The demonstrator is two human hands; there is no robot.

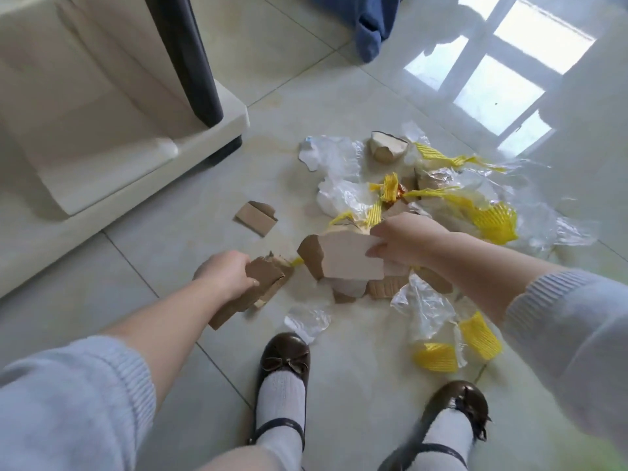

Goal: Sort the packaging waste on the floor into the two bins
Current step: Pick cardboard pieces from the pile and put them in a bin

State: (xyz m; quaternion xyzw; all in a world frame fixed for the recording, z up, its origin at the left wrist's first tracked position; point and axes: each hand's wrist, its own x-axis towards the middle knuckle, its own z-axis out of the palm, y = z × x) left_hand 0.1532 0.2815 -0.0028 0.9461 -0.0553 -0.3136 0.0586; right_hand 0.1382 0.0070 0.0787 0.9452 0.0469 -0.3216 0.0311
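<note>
A heap of packaging waste lies on the tiled floor: torn brown cardboard, clear plastic film (pixel 339 195) and yellow foam netting (pixel 492 219). My left hand (pixel 224 277) grips several torn brown cardboard scraps (pixel 258 287) just above the floor. My right hand (pixel 401 243) pinches a pale cardboard sheet (pixel 346 258) by its right edge, lifted over the heap's near side. A small cardboard piece (pixel 256 215) lies apart to the left. No bin is in view.
A cream sofa (pixel 102 130) with a dark post fills the left and back left. Blue cloth (pixel 370 32) hangs at the top. My two brown shoes (pixel 285 362) stand at the heap's near edge. More film and yellow netting (pixel 479 334) lie by my right foot.
</note>
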